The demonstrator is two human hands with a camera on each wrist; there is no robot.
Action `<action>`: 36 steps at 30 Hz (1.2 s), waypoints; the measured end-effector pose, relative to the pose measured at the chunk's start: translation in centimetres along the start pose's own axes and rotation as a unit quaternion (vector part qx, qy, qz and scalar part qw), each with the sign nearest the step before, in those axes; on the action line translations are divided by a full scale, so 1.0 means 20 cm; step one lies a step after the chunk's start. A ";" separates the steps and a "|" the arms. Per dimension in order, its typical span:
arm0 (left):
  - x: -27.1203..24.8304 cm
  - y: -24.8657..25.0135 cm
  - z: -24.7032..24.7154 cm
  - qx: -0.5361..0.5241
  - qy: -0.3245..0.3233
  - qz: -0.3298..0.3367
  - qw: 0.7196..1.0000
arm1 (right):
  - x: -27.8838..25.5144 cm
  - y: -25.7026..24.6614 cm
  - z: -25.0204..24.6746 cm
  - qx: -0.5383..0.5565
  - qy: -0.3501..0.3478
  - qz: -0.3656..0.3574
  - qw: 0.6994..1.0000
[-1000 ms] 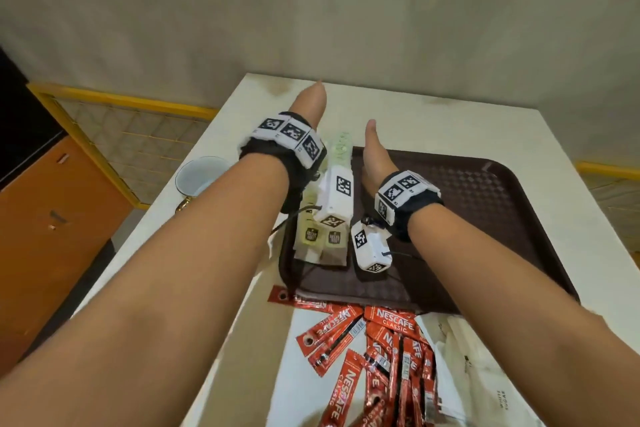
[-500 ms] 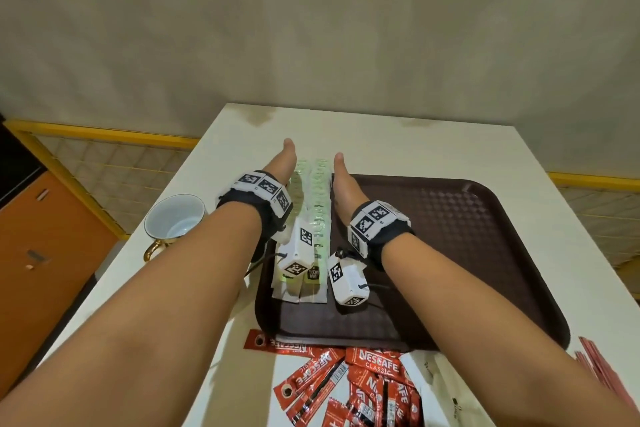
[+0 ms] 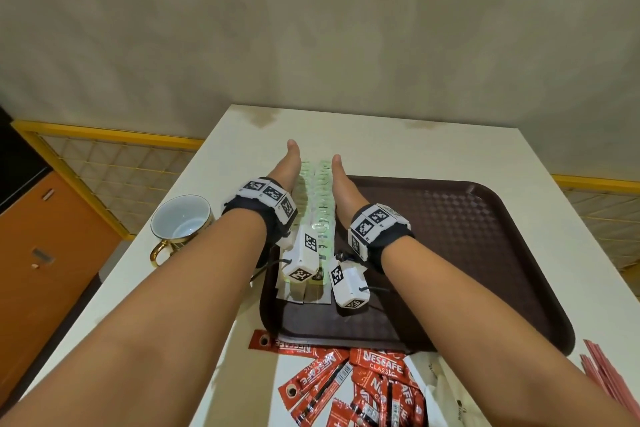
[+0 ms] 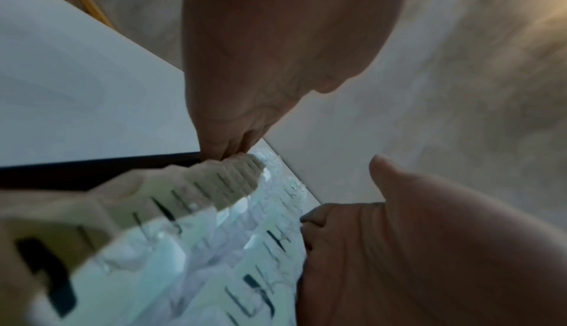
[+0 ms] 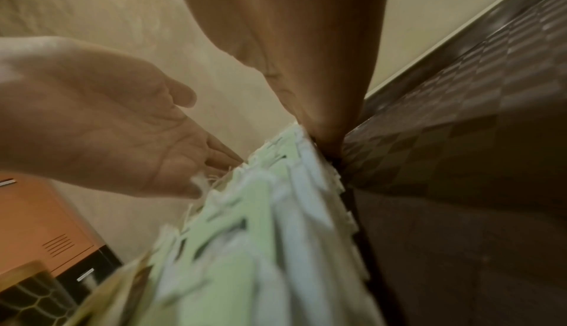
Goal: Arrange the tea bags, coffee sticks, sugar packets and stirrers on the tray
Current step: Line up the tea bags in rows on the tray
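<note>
Along the left edge of the brown tray, I'm pressing a long row of pale green tea bags between both hands. My left hand is flat against the outer side of the row, fingers straight and together, thumb sticking up. My right hand is doing the same on the inner side, palm facing the left one, fingers straight and touching the row near its far end. So neither hand is gripping anything, they're just squeezing the row from both sides. In the left wrist view the tea bags are running between my two palms, with the far end of the row poking past the tray's far rim over the white bench. The right wrist view is blurry, but the bags' edges are standing ragged next to the tray's checkered floor.

Near me on the bench, red Nescafe coffee sticks are lying in a loose heap just off the tray's front rim. Pink stirrers are sitting at the bench's right edge. A white cup with gold handle is standing left of the tray.
</note>
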State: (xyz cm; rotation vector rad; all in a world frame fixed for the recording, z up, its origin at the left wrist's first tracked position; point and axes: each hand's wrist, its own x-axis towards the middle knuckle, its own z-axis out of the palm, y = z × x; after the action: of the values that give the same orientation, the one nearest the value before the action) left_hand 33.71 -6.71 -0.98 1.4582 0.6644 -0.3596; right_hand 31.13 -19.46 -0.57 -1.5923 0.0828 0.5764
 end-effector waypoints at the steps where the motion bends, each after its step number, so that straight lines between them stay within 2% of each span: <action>1: -0.01 0.01 -0.01 0.001 0.003 -0.001 1.000 | 0.00 0.00 0.00 -0.002 0.003 -0.001 1.000; 7: -0.19 0.06 -0.05 0.055 0.042 0.043 0.997 | -0.08 0.02 -0.09 -0.013 0.030 0.023 0.999; 9: -0.26 0.05 -0.07 0.088 0.036 0.046 0.994 | -0.10 0.06 -0.10 -0.008 0.034 0.048 0.998; 12: -0.33 0.01 -0.08 0.126 0.019 0.038 0.991 | -0.15 0.10 -0.09 0.006 0.031 0.048 0.998; 15: -0.35 -0.05 -0.04 0.146 0.012 0.008 0.989 | -0.21 0.13 -0.08 0.018 0.012 0.025 0.999; 19: -0.21 -0.09 -0.02 0.169 0.020 -0.008 0.985 | -0.25 0.14 0.01 -0.008 -0.022 0.020 1.000; 22: -0.33 -0.09 0.02 0.182 0.027 -0.001 0.983 | 0.05 0.35 -0.03 -0.028 -0.056 0.008 0.998; 24: -0.36 -0.10 0.03 0.175 0.020 -0.003 0.984 | 0.15 0.41 -0.05 -0.056 -0.062 0.015 0.996; 26: -0.33 -0.12 0.00 0.178 0.010 0.008 0.984 | 0.10 0.39 -0.03 -0.044 -0.055 0.017 0.997; 28: -0.29 -0.12 -0.01 0.168 0.011 0.008 0.986 | -0.08 0.26 -0.01 -0.049 -0.027 0.005 0.998; 29: -0.35 -0.10 -0.01 0.169 0.016 0.015 0.985 | -0.17 0.19 0.00 -0.077 -0.014 -0.010 0.997; 31: -0.55 -0.03 0.01 0.168 0.026 0.049 0.984 | -0.29 0.11 -0.02 -0.179 0.013 -0.058 0.982; 33: -0.66 0.01 0.00 0.169 0.021 0.083 0.982 | -0.36 0.08 -0.07 -0.282 0.047 -0.131 0.949; 34: -0.70 0.03 -0.01 0.164 0.017 0.103 0.981 | -0.39 0.07 -0.07 -0.327 0.043 -0.162 0.930; 36: -0.79 0.06 -0.04 0.144 0.022 0.143 0.979 | -0.45 0.06 -0.05 -0.419 -0.007 -0.184 0.889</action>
State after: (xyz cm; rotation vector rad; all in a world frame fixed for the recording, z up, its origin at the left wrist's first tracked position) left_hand 21.99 -8.44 9.70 1.8160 0.4399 -0.2049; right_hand 23.09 -23.08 2.08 -2.3630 -0.5420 0.3274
